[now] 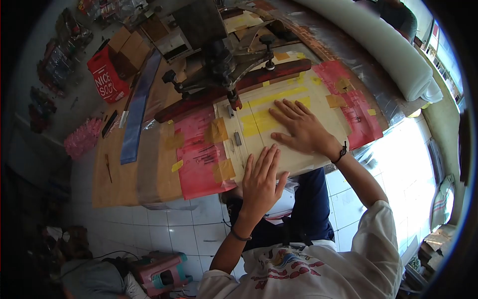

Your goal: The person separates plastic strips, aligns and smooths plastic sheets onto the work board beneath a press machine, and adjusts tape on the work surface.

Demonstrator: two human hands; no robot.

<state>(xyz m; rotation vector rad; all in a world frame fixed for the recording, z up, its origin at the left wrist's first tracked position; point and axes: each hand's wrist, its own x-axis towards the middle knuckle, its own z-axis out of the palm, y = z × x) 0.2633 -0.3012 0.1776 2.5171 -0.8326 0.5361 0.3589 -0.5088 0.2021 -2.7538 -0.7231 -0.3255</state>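
My left hand [262, 182] rests on the near edge of a cream board [318, 119], fingers stretched out and slightly apart. To its right, my right hand [303, 127] lies flat on the same board with spread fingers, partly over yellow strips [251, 124]. Neither hand grips anything. A small grey metal piece [237, 138] sits on the board just beyond my left fingertips. Red sheets with brown tape flank the board, one on the left [199, 144] and one on the right [361, 112]. Beyond the hands stands a dark clamp-like machine [219, 65] with a long dark red bar [184, 103].
A blue strip [137, 117], a dark tool [108, 124] and a thin brown stick [108, 167] lie on the table's left. Behind them are a red bag [106, 77] and a cardboard box [129, 50]. A white roll [383, 55] lies back right; a person [398, 17] is beyond.
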